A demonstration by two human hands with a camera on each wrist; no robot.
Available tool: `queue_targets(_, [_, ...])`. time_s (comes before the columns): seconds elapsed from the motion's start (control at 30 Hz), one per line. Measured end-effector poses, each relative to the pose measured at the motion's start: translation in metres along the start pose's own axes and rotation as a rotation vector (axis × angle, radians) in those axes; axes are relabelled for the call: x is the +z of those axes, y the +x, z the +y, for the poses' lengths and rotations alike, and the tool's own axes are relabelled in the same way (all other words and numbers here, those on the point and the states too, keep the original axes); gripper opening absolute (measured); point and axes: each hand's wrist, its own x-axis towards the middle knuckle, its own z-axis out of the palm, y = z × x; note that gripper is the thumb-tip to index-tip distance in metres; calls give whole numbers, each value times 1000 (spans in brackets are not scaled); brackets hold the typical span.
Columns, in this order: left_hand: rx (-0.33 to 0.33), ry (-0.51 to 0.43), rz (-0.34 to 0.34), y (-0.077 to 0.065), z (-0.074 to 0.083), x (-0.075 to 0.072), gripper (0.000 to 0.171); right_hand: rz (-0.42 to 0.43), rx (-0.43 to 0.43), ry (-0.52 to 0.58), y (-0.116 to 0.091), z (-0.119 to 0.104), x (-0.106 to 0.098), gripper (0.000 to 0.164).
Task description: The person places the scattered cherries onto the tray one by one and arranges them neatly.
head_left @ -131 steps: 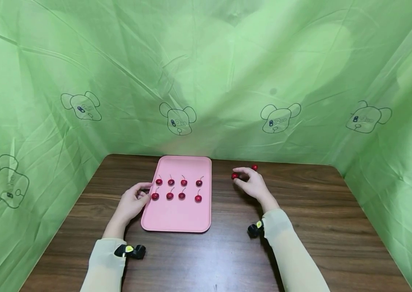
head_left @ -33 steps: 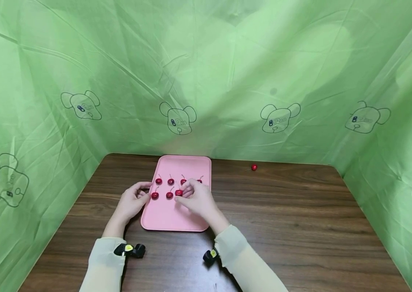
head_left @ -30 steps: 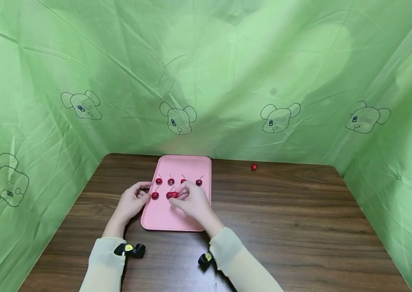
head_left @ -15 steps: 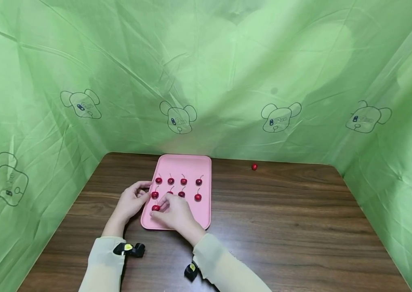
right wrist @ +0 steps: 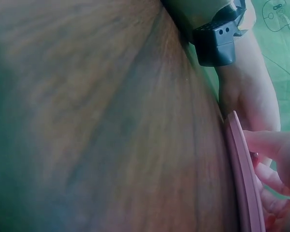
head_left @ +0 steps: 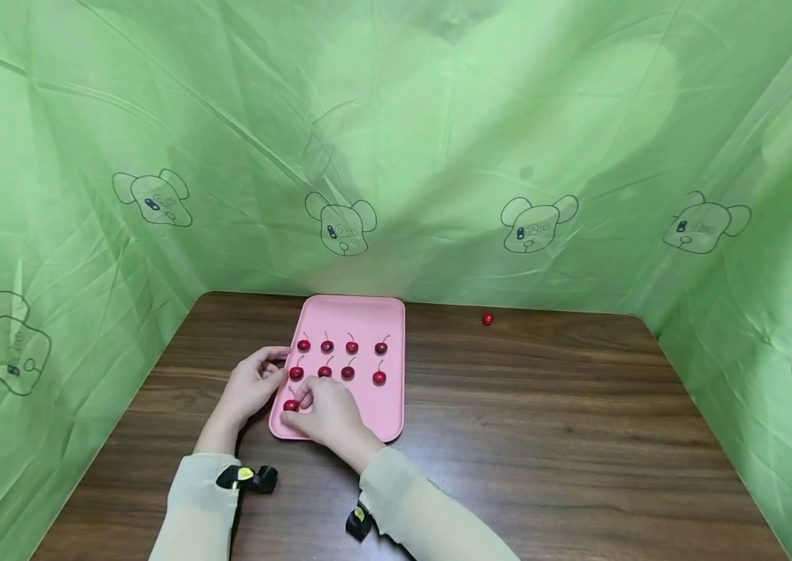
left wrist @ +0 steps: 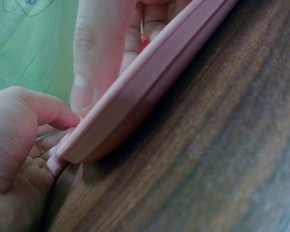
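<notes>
A pink tray (head_left: 354, 313) lies on the wooden table, bearing two rows of dark red cherries (head_left: 348, 373) with upright stems. My left hand (head_left: 250, 387) grips the tray's left edge; in the left wrist view the thumb (left wrist: 53, 108) is on top of the rim and fingers are beneath it. Over the tray's front left part, my right hand (head_left: 329, 409) pinches a single cherry (head_left: 291, 405) between thumb and fingers, in front of the nearer row. The right wrist view shows the right fingers (right wrist: 273, 181) just over the tray rim, the cherry mostly hidden there.
One more cherry (head_left: 487, 319) lies on the table (head_left: 543, 436) near its back edge, right of the tray. Green cloth (head_left: 438, 156) with printed bear heads hangs behind and at both sides. A small black camera (head_left: 358, 522) is strapped to each wrist.
My right hand took a cherry from the table at the right, carried it left over the tray, and brought it down to the front left part. The left hand stayed on the tray's edge.
</notes>
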Motion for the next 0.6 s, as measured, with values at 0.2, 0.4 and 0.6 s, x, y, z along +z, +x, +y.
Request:
queue_targets(0.2, [2, 2, 3, 0, 1, 0, 36, -9, -5, -35, 0, 0, -1, 34])
queue_targets(0.4, [4, -1, 3, 0, 0, 0, 37, -24, 2, -5, -2, -1, -6, 34])
queue_targets(0.6, [-1, -7, 4, -1, 1, 0, 37, -54, 12, 84, -4, 0, -14, 34])
